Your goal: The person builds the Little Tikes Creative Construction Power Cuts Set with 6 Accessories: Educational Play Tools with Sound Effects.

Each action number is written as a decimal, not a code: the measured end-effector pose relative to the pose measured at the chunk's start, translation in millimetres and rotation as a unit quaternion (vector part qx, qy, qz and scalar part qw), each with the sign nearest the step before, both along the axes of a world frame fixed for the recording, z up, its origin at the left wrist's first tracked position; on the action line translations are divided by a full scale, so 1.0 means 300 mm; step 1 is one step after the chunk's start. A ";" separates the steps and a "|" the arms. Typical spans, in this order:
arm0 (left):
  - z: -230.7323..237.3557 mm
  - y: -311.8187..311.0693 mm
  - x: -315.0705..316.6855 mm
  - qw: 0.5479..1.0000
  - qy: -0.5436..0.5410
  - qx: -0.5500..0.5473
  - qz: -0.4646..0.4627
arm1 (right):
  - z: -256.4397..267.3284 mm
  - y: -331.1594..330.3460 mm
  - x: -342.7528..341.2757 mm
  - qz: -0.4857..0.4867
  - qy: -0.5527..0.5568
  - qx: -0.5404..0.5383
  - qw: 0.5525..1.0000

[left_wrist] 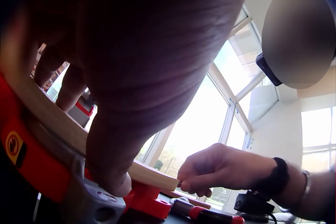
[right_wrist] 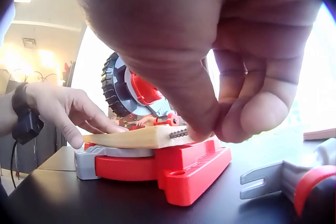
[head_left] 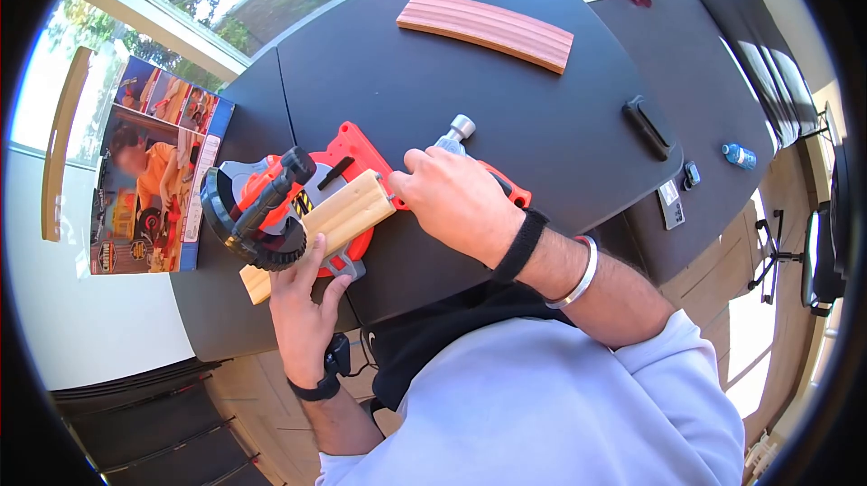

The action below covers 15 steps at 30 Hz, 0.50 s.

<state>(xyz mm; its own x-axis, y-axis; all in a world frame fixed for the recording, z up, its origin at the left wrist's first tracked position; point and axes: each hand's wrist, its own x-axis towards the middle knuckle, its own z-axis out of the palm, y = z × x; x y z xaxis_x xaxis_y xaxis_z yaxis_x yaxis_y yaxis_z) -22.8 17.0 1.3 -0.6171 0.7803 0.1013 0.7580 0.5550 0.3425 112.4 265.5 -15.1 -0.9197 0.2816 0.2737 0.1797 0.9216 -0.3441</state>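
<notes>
A pale wooden board (head_left: 348, 215) lies across the base of a red, grey and black toy miter saw (head_left: 262, 201). My left hand (head_left: 302, 323) rests on the board near the saw's black toothed wheel, fingers laid over it. Its thumb (left_wrist: 113, 174) comes down at the near edge, by a grey base part. At the board's other end my right hand (head_left: 461, 201) pinches a grey threaded screw (right_wrist: 178, 133) between thumb and fingertips, against the end face. The fingers hide the screw's head. Just beyond the right hand lies a toy hammer (head_left: 462, 127), its handle partly covered.
A printed toy box (head_left: 149, 183) stands left of the saw, with a curved wooden strip (head_left: 63, 143) beside it. At the far side lies a reddish grooved plank (head_left: 488, 32). A black case (head_left: 647, 129) is near the right edge; a water bottle (head_left: 739, 156) is further right.
</notes>
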 end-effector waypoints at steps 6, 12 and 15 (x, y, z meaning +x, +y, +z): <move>0.002 0.003 0.003 1.000 0.002 -0.011 0.002 | -0.032 0.008 -0.007 0.018 0.021 -0.020 0.999; -0.006 0.002 0.007 1.000 0.025 0.012 -0.011 | 0.031 0.031 0.137 -0.139 0.008 -0.002 0.990; -0.006 0.005 0.011 1.000 -0.003 0.018 0.011 | 0.010 0.031 0.212 -0.210 -0.103 0.006 0.972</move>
<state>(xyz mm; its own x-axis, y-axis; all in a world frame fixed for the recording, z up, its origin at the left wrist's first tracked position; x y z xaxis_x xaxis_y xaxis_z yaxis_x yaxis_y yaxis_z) -19.6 18.5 -0.4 -0.6346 0.7626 0.1255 0.7438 0.5586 0.3671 175.9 274.9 -12.0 -0.7599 0.6420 0.1021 0.6047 0.7557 -0.2514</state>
